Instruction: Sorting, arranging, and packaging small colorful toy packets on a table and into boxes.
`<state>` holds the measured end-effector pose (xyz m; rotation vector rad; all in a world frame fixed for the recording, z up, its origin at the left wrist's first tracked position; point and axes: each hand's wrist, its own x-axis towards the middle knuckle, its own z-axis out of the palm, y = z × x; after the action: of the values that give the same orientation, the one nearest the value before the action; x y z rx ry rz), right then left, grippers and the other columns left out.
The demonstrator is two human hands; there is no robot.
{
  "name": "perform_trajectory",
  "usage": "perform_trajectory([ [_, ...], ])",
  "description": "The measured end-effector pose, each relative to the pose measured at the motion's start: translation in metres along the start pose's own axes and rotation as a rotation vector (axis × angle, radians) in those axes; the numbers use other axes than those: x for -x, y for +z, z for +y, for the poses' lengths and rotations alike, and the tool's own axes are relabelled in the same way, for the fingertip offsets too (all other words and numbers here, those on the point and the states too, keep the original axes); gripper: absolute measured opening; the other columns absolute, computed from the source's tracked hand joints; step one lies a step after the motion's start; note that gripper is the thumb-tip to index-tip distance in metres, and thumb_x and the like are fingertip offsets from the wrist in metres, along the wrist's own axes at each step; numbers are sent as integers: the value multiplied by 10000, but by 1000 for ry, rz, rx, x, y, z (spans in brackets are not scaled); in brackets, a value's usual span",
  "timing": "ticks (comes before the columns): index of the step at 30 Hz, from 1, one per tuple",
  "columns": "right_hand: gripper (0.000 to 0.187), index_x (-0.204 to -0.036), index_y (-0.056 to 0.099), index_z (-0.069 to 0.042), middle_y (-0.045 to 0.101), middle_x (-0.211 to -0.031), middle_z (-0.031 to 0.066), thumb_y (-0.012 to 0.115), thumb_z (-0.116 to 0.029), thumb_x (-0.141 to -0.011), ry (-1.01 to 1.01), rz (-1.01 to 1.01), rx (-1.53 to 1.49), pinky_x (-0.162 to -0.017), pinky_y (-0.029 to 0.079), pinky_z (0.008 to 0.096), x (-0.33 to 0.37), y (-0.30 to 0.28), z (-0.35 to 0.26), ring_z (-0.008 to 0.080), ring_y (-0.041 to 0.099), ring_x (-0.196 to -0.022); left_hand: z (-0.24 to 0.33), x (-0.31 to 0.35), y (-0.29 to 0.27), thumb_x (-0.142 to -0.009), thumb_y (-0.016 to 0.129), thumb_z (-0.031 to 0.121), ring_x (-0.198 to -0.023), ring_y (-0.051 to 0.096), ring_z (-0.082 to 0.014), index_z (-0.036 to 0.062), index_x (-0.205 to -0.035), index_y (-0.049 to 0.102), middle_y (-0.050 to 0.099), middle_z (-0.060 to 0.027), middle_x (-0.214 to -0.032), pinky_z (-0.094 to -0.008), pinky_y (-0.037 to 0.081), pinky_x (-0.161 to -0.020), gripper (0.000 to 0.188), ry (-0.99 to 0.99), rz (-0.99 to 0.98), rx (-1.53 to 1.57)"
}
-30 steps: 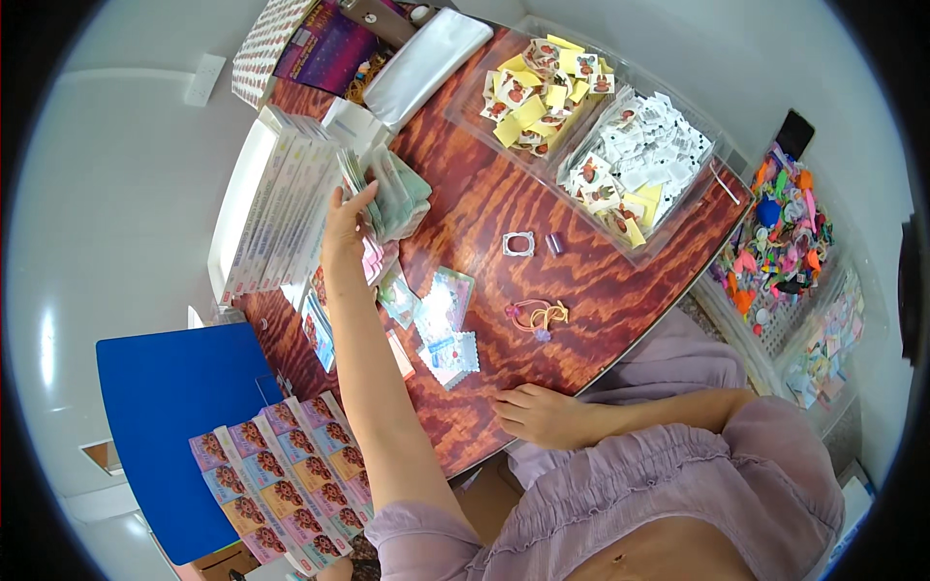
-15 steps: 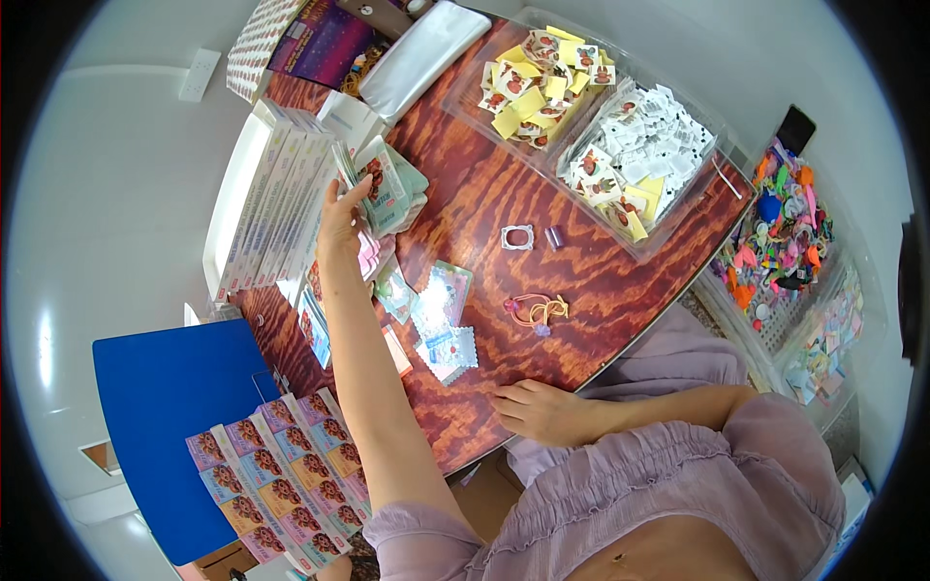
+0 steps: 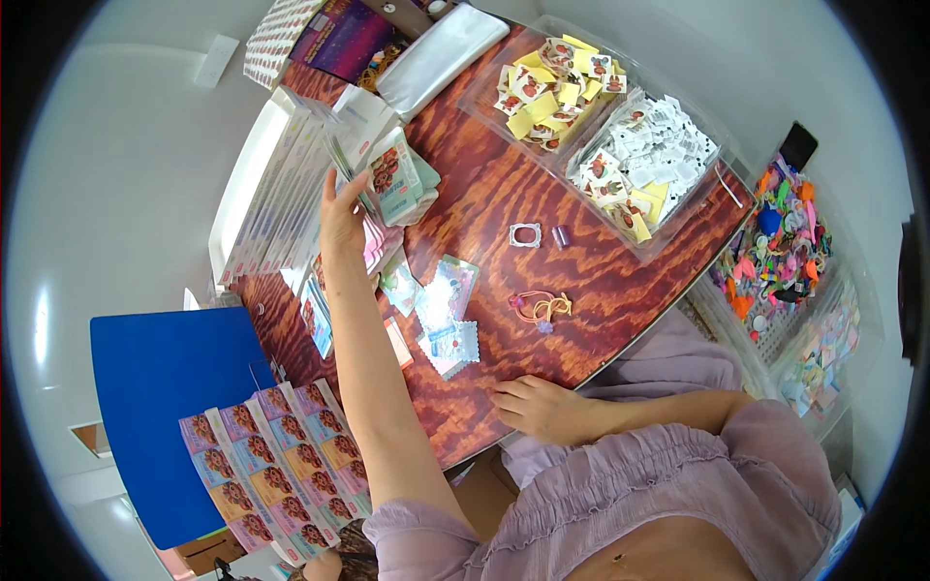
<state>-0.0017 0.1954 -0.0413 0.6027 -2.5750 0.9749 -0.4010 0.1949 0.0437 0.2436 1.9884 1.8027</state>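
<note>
My left hand [image 3: 345,225] reaches to the far left of the table, thumb and a finger closed about the edges of several thin green printed cards [image 3: 360,180]. More green cards [image 3: 395,176] lie in a fanned pile just right of it, with pink cards [image 3: 374,244] below. My right hand [image 3: 539,407] rests on the table's near edge, holding nothing, its fingers loosely laid out. Between the hands lie shiny small packets [image 3: 446,300], an orange and pink elastic loop [image 3: 544,308], a silver frame-shaped piece [image 3: 525,235] and a small purple cylinder [image 3: 560,237].
A clear divided tray [image 3: 651,254] of stickers and white slips stands at the far right. White boxes [image 3: 254,208] line the left side; printed display boxes [image 3: 276,465] stand near a blue panel [image 3: 165,416]. Clear bags [image 3: 441,60] lie behind. A bin of colourful trinkets [image 3: 775,237] sits right.
The view has shifted slightly. My left hand stays at the green cards, which tilt a little differently between its fingers. My right hand has not moved.
</note>
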Motion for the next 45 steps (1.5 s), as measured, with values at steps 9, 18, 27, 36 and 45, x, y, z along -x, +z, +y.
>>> perform_trajectory([
  [9, 269, -1039, 630, -14, 595, -1231, 139, 532, -170, -842, 40, 49, -57, -962, 416, 391, -3, -4, -2, 283, 514, -1199, 15, 177, -17, -751, 774, 132, -1269, 507, -246, 8, -1530, 301, 506, -114, -1401, -367, 398, -1058, 920, 124, -172, 89],
  [18, 263, -1034, 648, -14, 610, -1195, 117, 554, -128, -817, 40, 68, 27, -960, 429, 408, -4, 0, -4, 285, 529, -1179, -68, 360, -72, -747, 818, 116, -1270, 491, -217, -2, -1536, 279, 463, -154, -1449, -359, 396, -1051, 963, -116, 127, -117],
  [27, 210, -1010, 657, -36, 617, -1124, 82, 613, -89, -812, 46, 86, 12, -919, 448, 388, -9, 5, -11, 271, 549, -1107, -105, 385, -71, -685, 873, 251, -1297, 427, -423, 48, -1506, 306, 403, -272, -1436, -469, 385, -1062, 1018, 7, 373, -1012],
  [36, 328, -1266, 554, -12, 656, -1051, 17, 626, -45, -948, 531, 183, -1189, -729, 525, 242, -36, -26, -12, 64, 616, -919, -74, 405, 22, -678, 884, 131, -1371, 373, -413, 66, -1557, 209, 363, -284, -1474, -471, 320, -1133, 1111, 366, 235, -837],
  [45, 215, -1139, 624, -20, 649, -889, -16, 645, -57, -928, 667, -181, -1286, -483, 425, 203, -27, -68, -12, 15, 541, -625, -119, 404, -3, -833, 728, 553, -1191, 610, -285, -13, -1443, 404, 611, -155, -1293, -411, 486, -1014, 894, -156, -297, 606],
])
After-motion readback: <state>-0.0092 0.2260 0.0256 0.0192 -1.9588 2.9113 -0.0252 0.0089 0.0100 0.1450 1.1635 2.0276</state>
